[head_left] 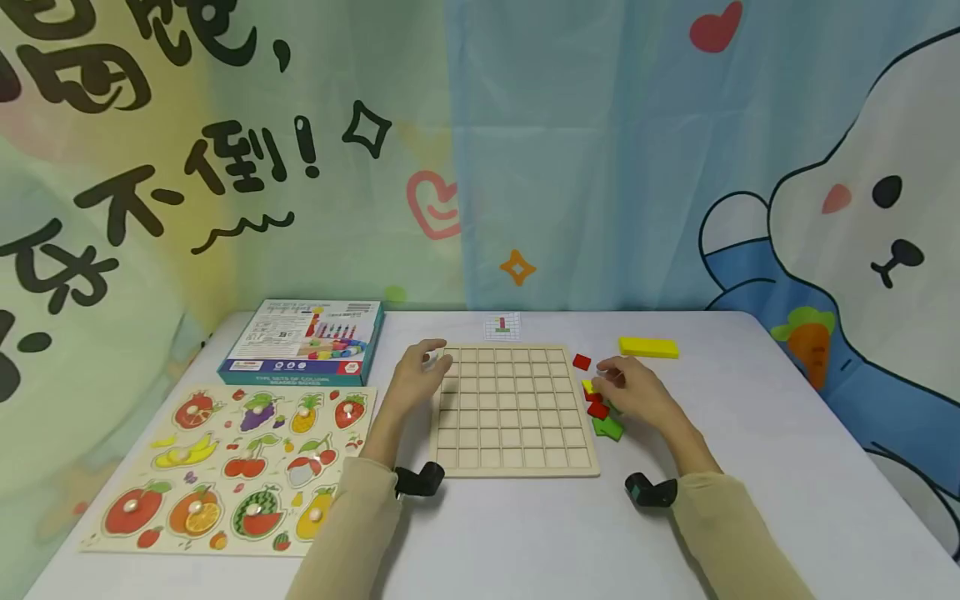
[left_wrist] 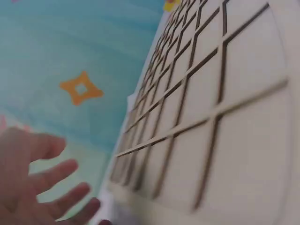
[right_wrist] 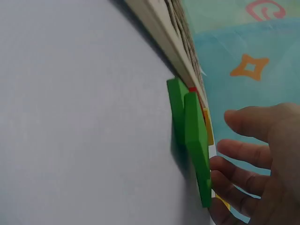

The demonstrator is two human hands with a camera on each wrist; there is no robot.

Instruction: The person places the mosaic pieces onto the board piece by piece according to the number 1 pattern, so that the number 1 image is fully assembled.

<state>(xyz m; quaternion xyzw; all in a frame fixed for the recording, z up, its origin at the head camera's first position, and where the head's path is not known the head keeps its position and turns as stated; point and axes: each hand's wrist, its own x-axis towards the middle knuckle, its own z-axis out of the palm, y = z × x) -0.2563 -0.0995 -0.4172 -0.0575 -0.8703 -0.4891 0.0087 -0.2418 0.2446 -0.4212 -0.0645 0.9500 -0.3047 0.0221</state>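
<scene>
A wooden grid board (head_left: pixel 516 412) with rows of square recesses lies flat on the table. My left hand (head_left: pixel 414 377) is at its far left corner, fingers spread and nothing in them; the left wrist view shows them apart. To the right of the board, my right hand (head_left: pixel 636 390) hovers over a small pile of coloured pieces, thumb and fingers apart. Red pieces (head_left: pixel 597 410), a yellow piece (head_left: pixel 588 387) and green pieces (right_wrist: pixel 194 126) make up the pile, partly hidden by the hand. One red square (head_left: pixel 582 362) lies a little farther back.
A yellow bar (head_left: pixel 648 347) lies at the back right. Behind the board is a small printed grid card (head_left: pixel 502 326). On the left, a fruit puzzle board (head_left: pixel 247 467) lies in front of a flat box (head_left: pixel 303 342). A printed curtain (head_left: pixel 540 167) hangs behind the table.
</scene>
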